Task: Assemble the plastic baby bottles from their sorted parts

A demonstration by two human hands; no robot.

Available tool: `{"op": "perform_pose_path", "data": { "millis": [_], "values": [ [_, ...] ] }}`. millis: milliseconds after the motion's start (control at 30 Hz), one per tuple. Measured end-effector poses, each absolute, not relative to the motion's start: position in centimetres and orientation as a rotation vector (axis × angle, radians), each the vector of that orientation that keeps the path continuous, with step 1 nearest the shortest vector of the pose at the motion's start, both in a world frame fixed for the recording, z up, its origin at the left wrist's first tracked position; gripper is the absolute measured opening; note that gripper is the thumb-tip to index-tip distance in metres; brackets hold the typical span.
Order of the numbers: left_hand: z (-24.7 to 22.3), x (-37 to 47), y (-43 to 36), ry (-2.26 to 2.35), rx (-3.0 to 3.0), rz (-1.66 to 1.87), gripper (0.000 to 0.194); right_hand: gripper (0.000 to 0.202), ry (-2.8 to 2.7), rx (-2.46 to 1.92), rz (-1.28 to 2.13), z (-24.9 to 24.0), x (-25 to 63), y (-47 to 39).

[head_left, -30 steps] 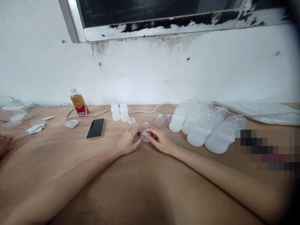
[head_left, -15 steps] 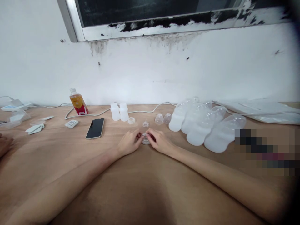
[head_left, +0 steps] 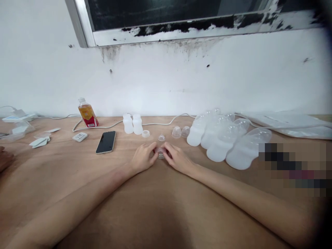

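Note:
Between my two hands, low over the wooden table, is a small clear round part [head_left: 161, 155], partly covered by my fingers. My left hand [head_left: 144, 157] grips its left side with fingers and thumb. From the right, my right hand [head_left: 177, 157] pinches the same part. Just beyond my fingertips a clear nipple [head_left: 161, 137] stands upright. A translucent ring [head_left: 145, 133] lies to its left, beside two small frosted bottles [head_left: 133, 124]. Two clear domed caps [head_left: 181, 132] stand to the right of the nipple.
Several large frosted bottles with clear caps [head_left: 238, 148] lie at the right. A phone [head_left: 105, 142], a drink bottle [head_left: 88, 113] and a small white box [head_left: 80, 137] are at the left. A white cable runs along the wall. Another person's hand [head_left: 5, 159] rests at the far left.
My fingers have shifted slightly on the clear part, which looks tilted or raised differently between them. The rest of the view has barely shifted.

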State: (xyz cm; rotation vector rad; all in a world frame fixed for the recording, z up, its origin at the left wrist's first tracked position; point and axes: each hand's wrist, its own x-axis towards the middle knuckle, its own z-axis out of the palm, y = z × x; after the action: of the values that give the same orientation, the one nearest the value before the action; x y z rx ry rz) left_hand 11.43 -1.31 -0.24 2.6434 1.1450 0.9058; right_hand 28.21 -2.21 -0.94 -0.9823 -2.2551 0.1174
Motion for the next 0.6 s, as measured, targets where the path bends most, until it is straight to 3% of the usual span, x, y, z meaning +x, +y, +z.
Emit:
{"op": "perform_pose_path", "data": {
  "millis": [233, 600],
  "values": [
    [-0.79, 11.08, -0.62, 1.067, 2.497, 0.947, 0.013, 0.022, -2.228, -0.958, 0.162, -0.59, 28.21, -2.38],
    [-1.25, 11.52, -0.22, 1.111, 2.549, 0.888, 0.01, 0.025, -2.261, -1.047, 0.204, -1.0, 27.98, -2.14]
  ]
}}
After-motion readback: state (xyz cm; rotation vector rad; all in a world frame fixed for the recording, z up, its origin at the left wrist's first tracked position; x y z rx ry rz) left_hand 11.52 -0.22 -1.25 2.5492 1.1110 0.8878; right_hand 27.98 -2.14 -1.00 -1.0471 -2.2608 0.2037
